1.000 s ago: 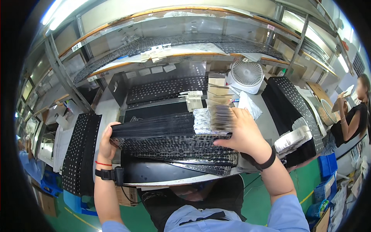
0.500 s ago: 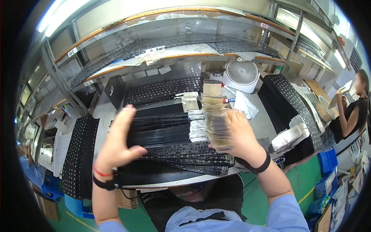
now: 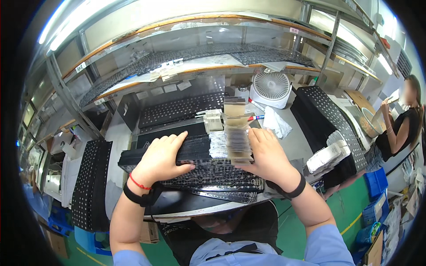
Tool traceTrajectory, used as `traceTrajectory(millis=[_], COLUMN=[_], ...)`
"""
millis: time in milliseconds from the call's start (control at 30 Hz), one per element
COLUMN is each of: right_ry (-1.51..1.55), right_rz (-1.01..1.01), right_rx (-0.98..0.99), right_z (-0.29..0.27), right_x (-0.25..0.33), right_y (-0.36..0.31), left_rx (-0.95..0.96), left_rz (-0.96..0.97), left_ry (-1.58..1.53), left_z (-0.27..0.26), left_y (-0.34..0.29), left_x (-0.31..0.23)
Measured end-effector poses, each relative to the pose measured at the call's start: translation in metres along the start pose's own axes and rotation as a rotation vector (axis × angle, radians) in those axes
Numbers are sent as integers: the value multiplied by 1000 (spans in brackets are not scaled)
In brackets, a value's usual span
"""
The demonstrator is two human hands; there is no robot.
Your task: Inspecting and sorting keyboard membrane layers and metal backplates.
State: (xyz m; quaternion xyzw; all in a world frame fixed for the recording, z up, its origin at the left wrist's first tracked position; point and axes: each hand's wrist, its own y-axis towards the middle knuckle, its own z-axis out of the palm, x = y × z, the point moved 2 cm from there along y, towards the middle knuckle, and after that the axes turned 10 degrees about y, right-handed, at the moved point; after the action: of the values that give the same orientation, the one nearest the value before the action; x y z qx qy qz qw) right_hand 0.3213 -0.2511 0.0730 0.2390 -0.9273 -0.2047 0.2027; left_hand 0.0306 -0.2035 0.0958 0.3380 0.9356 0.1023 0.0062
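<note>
Left hand: clamped across the stack; left hand (image 3: 160, 156) has its thumb on the near face, fingers over the top; fingertip contact on the far side cannot be made out.
Left wrist: red cord (image 3: 139, 182) and, just below it, a black strap (image 3: 136, 196).
Right hand: clamped on the stack's right end; right hand (image 3: 271, 155) has its thumb at the near corner, fingers up along the card edges.
Right wrist: black band (image 3: 296, 188).
Stack: black strips (image 3: 194, 150), packed closely, lying between the hands; its left end runs out past the left hand.
Stack, right end: white tabs (image 3: 217, 144), then tan cards (image 3: 238, 137) just beside the right fingers.
Below the hands: patterned strips (image 3: 230, 196) fanned toward the table's near edge, partly under the stack.
Beyond the left hand: dotted black sheets (image 3: 182, 105) lying flat.
Beyond the right hand: marker (image 3: 256, 118), white cloth (image 3: 277, 123), then a white fan (image 3: 271, 86) farther off.
Left of the left hand, well apart: dotted black panels (image 3: 83, 186) hanging low.
Right of the right hand: white bundle (image 3: 328, 157) on black material (image 3: 313, 113).
Past both hands: shelf (image 3: 213, 71) carrying dark sheets.
Far right of the right hand: a co-worker (image 3: 399, 124), hands raised around something pale; blue crate (image 3: 376, 182) below on green floor (image 3: 330, 205).
</note>
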Motion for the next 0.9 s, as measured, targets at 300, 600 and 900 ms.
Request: traceTrajectory(millis=[300,600,900], right_ry=[171,351,600], right_rz=[80,-27,-214], right_rx=[-141,-299,-195], right_z=[-9,-7,10], right_x=[28,41,28], right_y=[-20,-2,-1], left_rx=[-39,-44,-59], left_rz=[32,36,23], left_ry=[10,5,32], left_z=[1,-1,-1], left_y=[-13,-15,-13], left_x=[-2,-4,-4])
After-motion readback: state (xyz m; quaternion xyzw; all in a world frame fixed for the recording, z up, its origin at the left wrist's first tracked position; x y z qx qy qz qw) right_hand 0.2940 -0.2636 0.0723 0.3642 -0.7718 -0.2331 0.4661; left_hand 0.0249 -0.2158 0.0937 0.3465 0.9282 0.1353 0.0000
